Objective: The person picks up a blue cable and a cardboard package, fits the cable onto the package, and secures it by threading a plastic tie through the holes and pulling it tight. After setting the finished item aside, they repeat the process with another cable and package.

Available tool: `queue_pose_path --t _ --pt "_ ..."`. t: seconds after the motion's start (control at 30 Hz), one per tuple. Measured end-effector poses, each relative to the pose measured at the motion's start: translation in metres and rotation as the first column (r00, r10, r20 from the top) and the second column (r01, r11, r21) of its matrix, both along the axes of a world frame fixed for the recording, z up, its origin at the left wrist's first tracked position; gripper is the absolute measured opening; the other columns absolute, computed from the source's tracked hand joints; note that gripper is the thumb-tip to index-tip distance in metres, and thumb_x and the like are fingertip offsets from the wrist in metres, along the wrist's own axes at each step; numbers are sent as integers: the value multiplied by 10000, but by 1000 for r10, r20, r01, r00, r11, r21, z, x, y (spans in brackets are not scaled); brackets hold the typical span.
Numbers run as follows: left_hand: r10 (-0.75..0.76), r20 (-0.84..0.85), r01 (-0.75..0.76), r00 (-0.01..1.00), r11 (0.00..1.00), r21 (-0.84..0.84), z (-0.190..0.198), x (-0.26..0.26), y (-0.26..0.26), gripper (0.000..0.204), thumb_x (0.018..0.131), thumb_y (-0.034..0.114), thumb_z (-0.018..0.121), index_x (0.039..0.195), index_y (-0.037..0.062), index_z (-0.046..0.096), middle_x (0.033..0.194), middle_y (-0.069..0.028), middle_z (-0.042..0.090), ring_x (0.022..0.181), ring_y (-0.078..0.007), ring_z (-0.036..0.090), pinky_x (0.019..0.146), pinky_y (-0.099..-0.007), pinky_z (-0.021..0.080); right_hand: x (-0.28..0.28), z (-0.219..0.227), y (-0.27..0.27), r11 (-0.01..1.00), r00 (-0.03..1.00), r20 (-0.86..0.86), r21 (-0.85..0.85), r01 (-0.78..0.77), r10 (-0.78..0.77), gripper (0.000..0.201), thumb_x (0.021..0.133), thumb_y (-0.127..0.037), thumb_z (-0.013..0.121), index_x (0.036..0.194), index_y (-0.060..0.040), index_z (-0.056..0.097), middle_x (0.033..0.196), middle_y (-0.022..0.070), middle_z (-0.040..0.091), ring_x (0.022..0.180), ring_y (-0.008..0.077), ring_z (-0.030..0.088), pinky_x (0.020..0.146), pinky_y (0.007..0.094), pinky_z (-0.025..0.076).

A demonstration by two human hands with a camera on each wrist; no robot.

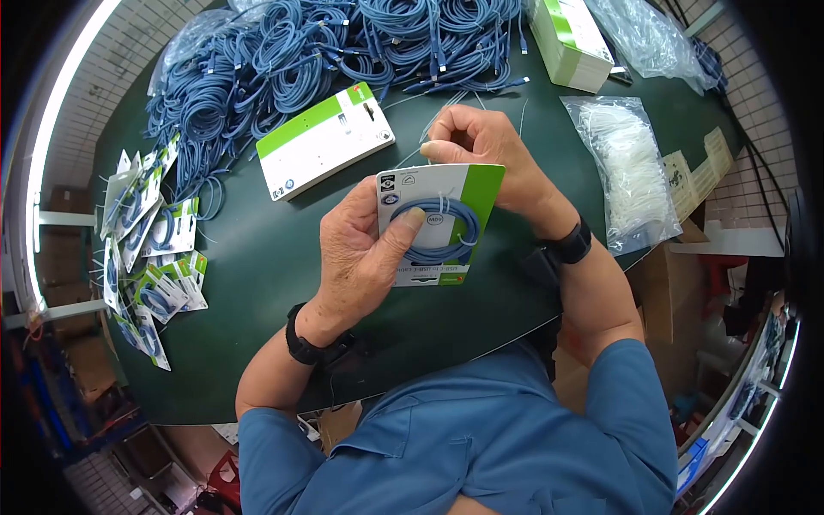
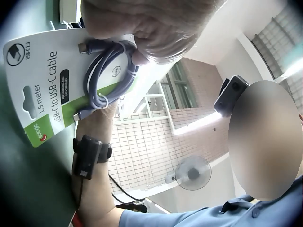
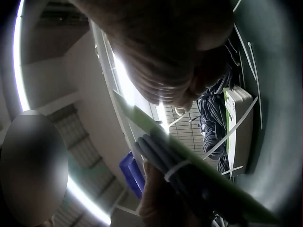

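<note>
My left hand [image 1: 360,253] grips a white and green packaging card [image 1: 482,184], its thumb pressed over the front onto a coiled blue USB-C cable [image 1: 469,225]. White cable ties [image 1: 445,204] bind the coil against the card. In the left wrist view the printing on the card [image 2: 40,75] and both plugs of the cable [image 2: 90,75] show. Just beyond the card's far edge is my right hand [image 1: 493,154], thumb and forefinger brought together. They pinch the thin end of a cable tie [image 3: 175,121], mostly hidden by the fingers.
A large heap of coiled blue cables [image 1: 292,64] covers the far side of the green table [image 1: 275,343]. Before it lies a white and green box [image 1: 330,142]. Several carded cables [image 1: 159,232] are piled left. A bag of white ties [image 1: 627,167] and another box [image 1: 573,47] stand right.
</note>
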State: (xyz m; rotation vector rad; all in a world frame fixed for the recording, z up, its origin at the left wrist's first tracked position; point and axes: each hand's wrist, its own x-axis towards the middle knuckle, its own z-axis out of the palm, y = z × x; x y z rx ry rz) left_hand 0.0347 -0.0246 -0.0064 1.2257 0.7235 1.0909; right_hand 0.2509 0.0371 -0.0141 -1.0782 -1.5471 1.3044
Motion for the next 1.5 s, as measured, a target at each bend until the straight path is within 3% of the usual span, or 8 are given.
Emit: queue_pose_path --t 0.03,0.13,0.3,0.4,0.53,0.67,0.9,1.5 --pt "-11 -1 11 1000 1000 -11 0 0 0 285 1010 23 645 1280 -59 599 1140 -116 721 1017 -128 684 904 -284 563 -1 0 0 1000 1000 9 -1 -8 8 199 918 -131 781 859 -18 628 862 7 638 688 76 567 614 231 490" --pt "12 18 -11 1000 1000 -24 2 1 0 294 988 39 687 1258 -51 615 1115 -110 730 995 -124 692 884 -278 569 -7 -5 0 848 959 251 529 -23 -131 172 891 -66 758 843 -7 604 849 32 627 663 90 546 574 249 456" --pt "37 -112 -30 993 998 61 4 -1 2 310 926 72 779 1190 -28 651 1051 -93 749 936 -110 705 837 -266 579 -17 -5 -5 825 951 230 564 40 -204 250 877 -128 771 797 -8 566 734 90 550 609 205 566 557 295 458" --pt "66 -127 -61 990 997 39 4 -3 2 314 901 82 809 1160 -18 661 1030 -88 754 912 -102 706 817 -262 580 -16 -4 -7 811 951 209 581 66 -227 203 891 -54 779 835 -10 590 847 40 626 690 89 546 591 247 457" --pt "83 -97 -82 992 997 11 7 -8 1 298 903 85 809 1148 -5 665 1029 -83 755 905 -96 705 807 -262 581 -10 -2 -5 860 950 -70 409 306 -304 174 962 -102 750 913 -10 610 871 29 634 730 89 562 628 233 465" --pt "146 -1 -146 989 989 -38 4 -5 8 277 925 80 785 1163 7 664 1048 -79 752 916 -100 704 814 -266 584 9 -1 2 917 912 -284 185 354 -296 179 1045 -177 664 1020 -5 621 900 20 636 767 80 570 679 219 469" --pt "280 208 -248 937 954 -170 -2 -14 30 271 952 66 750 1204 23 659 1093 -81 748 945 -126 714 840 -287 596 -26 6 -23 990 994 -22 102 -102 105 357 1078 -299 600 1231 22 631 1004 51 695 866 77 605 763 240 501" --pt "226 285 -154 932 955 -255 0 -16 40 257 1053 230 655 1210 27 665 1065 -44 738 909 -82 689 829 -272 576 -26 1 -21 991 991 -42 46 -127 129 440 1076 -338 612 1310 34 630 1111 68 725 995 105 640 880 273 527"
